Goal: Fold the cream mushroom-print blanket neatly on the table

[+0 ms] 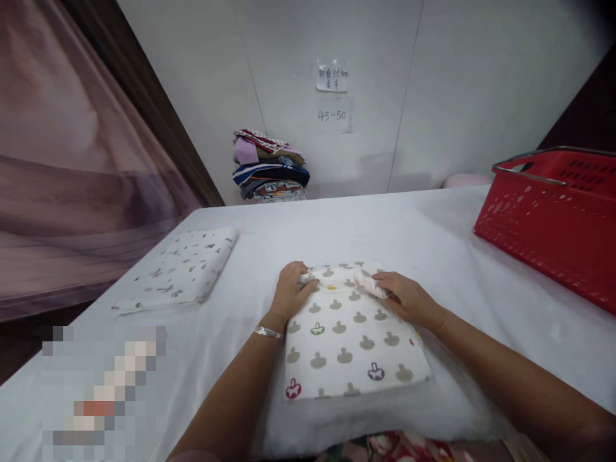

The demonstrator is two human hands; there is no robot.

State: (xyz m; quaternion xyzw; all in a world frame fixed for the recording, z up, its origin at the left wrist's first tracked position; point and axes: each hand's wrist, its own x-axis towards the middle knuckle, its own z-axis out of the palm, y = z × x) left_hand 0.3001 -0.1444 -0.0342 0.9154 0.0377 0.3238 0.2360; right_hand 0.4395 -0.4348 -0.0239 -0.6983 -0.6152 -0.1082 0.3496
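Observation:
A white cloth with grey and coloured mushroom-like prints lies folded flat on the white-covered table, close to the body. At its far left corner, my left hand has the thumb on top and the fingers closed round the edge. My right hand pinches a raised, curled part of the same cloth at the far right corner. Some of the right fingertips are hidden by the fabric and the hand. A silver bracelet circles the left wrist.
Another folded white cloth with small grey prints lies at the left. A red basket with metal handles stands at the right. Beyond the far edge is a stack of folded fabrics. A pixelated patch covers the lower left.

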